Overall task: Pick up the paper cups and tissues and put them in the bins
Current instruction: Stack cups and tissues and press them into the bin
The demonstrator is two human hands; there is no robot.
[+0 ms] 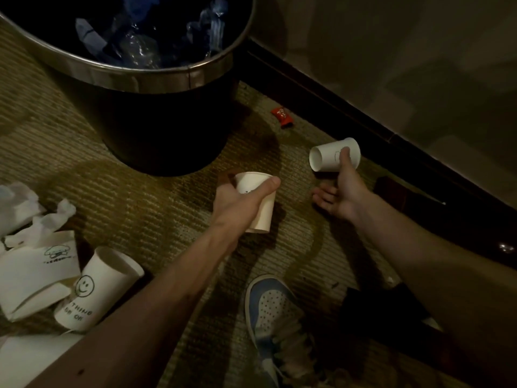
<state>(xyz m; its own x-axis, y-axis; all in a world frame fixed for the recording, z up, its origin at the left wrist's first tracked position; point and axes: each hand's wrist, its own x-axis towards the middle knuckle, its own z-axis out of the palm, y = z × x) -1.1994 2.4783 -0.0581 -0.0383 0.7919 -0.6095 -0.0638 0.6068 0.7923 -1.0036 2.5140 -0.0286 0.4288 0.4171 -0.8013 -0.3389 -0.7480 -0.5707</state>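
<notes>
My left hand (237, 198) grips a white paper cup (261, 210) just above the carpet, thumb over its rim. To its right, my right hand (340, 191) pinches a second paper cup (327, 158) lying on its side, thumb on its wall, the other fingers spread below it. A dark bin (156, 77) with a metal rim stands beyond both hands, holding crumpled plastic. At the lower left a smiley-face paper cup (100, 287) lies among crumpled tissues (42, 217) and a flattened cup (33, 275).
A red wrapper (283, 116) lies on the carpet near the dark skirting board (349, 107), which runs diagonally along the wall on the right. My blue and white shoe (275, 312) is planted at the bottom centre.
</notes>
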